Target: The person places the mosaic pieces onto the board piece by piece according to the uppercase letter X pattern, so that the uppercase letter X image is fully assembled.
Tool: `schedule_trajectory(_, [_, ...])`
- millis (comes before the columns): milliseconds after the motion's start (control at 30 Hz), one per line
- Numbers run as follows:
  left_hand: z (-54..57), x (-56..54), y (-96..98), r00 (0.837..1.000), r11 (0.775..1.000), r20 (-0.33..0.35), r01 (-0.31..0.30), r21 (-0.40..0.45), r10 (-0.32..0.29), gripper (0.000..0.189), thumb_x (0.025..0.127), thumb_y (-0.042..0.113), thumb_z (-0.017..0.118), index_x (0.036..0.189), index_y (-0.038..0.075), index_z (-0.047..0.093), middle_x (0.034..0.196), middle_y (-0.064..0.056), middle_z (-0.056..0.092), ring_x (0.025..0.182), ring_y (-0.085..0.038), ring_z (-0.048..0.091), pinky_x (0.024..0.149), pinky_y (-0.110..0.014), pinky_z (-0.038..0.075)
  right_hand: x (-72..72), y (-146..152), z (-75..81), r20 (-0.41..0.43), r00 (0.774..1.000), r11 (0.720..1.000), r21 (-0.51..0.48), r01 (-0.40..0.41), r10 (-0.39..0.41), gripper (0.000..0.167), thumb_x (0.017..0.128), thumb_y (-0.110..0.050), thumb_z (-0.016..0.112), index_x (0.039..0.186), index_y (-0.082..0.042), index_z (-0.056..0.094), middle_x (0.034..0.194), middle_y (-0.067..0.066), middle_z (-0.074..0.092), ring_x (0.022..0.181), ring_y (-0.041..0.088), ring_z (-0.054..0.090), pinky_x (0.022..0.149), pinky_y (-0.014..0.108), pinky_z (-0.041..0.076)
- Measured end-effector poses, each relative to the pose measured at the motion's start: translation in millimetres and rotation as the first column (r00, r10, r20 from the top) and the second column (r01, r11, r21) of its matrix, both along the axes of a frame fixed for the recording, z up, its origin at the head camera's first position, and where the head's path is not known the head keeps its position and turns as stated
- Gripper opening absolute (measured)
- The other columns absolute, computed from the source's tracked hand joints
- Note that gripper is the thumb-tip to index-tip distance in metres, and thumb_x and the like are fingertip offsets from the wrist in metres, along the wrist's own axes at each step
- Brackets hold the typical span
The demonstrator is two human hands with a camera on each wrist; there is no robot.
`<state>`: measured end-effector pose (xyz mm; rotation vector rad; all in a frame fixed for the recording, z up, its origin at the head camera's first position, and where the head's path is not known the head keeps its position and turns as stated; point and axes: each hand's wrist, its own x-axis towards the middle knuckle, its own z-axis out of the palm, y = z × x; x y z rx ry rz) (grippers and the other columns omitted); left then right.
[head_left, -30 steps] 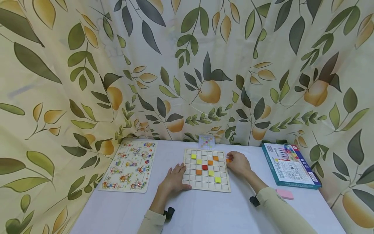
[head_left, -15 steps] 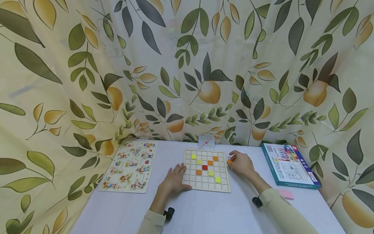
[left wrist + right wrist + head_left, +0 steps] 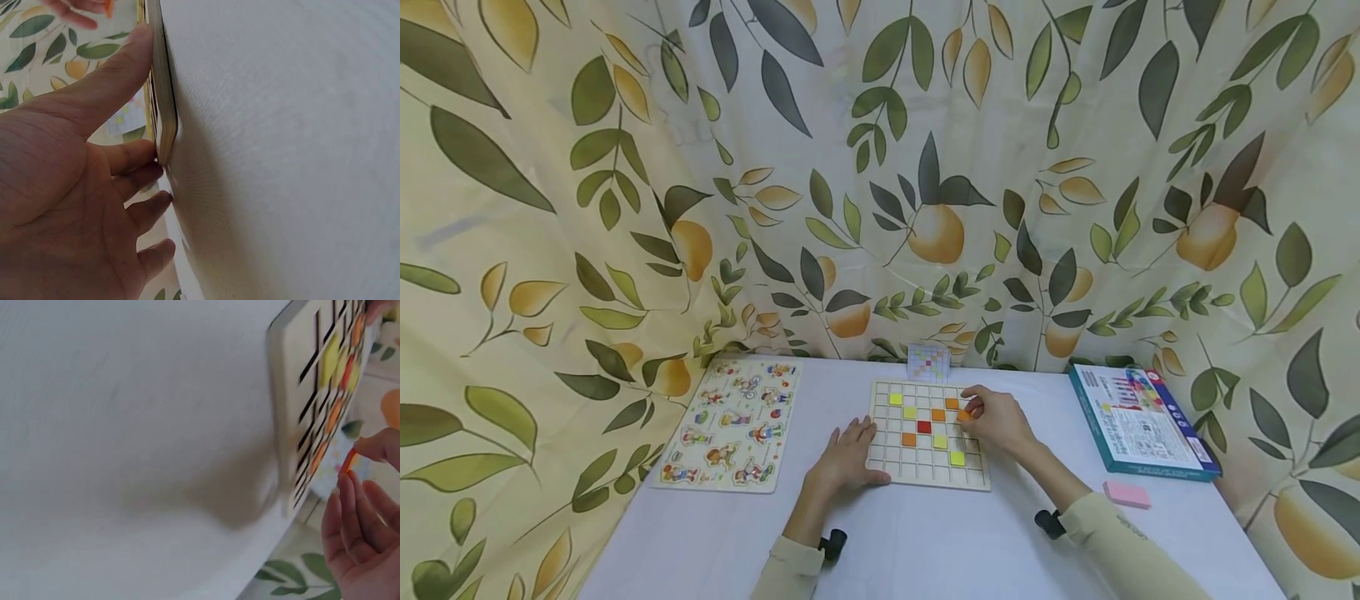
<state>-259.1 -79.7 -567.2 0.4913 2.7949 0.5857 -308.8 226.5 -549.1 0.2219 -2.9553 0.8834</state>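
A pale square grid board [image 3: 898, 476] lies on the table with yellow, orange and red square tiles in some of its cells. Between thumb and fingers my right hand [image 3: 1000, 421] pinches an orange tile [image 3: 349, 461], which overlaps the board's right side in the head view. The tile is held on edge in the right wrist view, close over the grid. My left hand [image 3: 844, 460] rests at the board's left edge, fingers extended, with the thumb along the near left corner. Behind the board stands a small card [image 3: 928, 362] printed with a coloured grid pattern.
A picture board [image 3: 730, 425] with cartoon figures lies at the left of the table. To the right are a flat teal-edged box [image 3: 1150, 425] and a pink block [image 3: 1127, 494]. A leaf-patterned curtain [image 3: 880, 208] hangs behind the table.
My right hand, after a small shift rightward beside the board, has moved left with the orange tile and now hovers over the board's right columns. The left hand stays put.
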Motion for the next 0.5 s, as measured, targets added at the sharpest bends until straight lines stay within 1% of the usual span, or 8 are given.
schedule_trajectory(100, [0.6, -0.4, -0.5, 1.000, 1.000, -0.001, -0.001, 0.002, 0.001, 0.100, 0.084, 0.051, 0.084, 0.160, 0.004, 0.039, 0.169, -0.014, 0.031, 0.158, -0.034, 0.022, 0.128, -0.057, 0.017, 3.7, -13.3, 2.2, -0.010, 0.998, 0.998, 0.005, -0.056, 0.056, 0.051, 0.078, -0.015, 0.087, 0.125, -0.007, 0.069, 0.096, 0.002, 0.074, 0.084, 0.015, 0.065, 0.076, 0.037, 0.056])
schedule_trajectory(267, [1.6, -0.1, -0.6, 1.000, 1.000, 0.009, -0.007, 0.017, 0.006, 0.099, 0.084, 0.050, 0.084, 0.160, 0.004, 0.039, 0.169, -0.015, 0.031, 0.159, -0.034, 0.022, 0.128, -0.057, 0.016, 10.9, -35.8, 2.7, -0.034, 0.993, 0.993, 0.008, -0.115, 0.115, 0.049, 0.077, -0.015, 0.089, 0.122, -0.008, 0.072, 0.092, -0.001, 0.074, 0.083, 0.012, 0.065, 0.077, 0.036, 0.057])
schedule_trajectory(367, [-0.2, -0.5, -0.6, 1.000, 1.000, 0.008, -0.007, 0.010, 0.007, 0.099, 0.085, 0.050, 0.084, 0.160, 0.005, 0.039, 0.169, -0.014, 0.031, 0.159, -0.033, 0.022, 0.128, -0.057, 0.016, 15.1, -48.3, 1.4, -0.050, 0.989, 0.990, 0.012, -0.141, 0.142, 0.049, 0.076, -0.016, 0.089, 0.121, -0.010, 0.072, 0.090, -0.004, 0.073, 0.082, 0.011, 0.065, 0.078, 0.036, 0.056])
schedule_trajectory(500, [-2.7, -0.8, -0.8, 1.000, 1.000, 0.005, -0.003, 0.006, 0.003, 0.098, 0.086, 0.049, 0.084, 0.160, 0.005, 0.039, 0.169, -0.015, 0.031, 0.158, -0.034, 0.022, 0.128, -0.057, 0.016, 20.0, -62.7, -1.7, -0.060, 0.981, 0.982, -0.008, -0.188, 0.187, 0.049, 0.074, -0.015, 0.089, 0.120, -0.011, 0.072, 0.088, -0.007, 0.073, 0.080, 0.009, 0.066, 0.076, 0.036, 0.057])
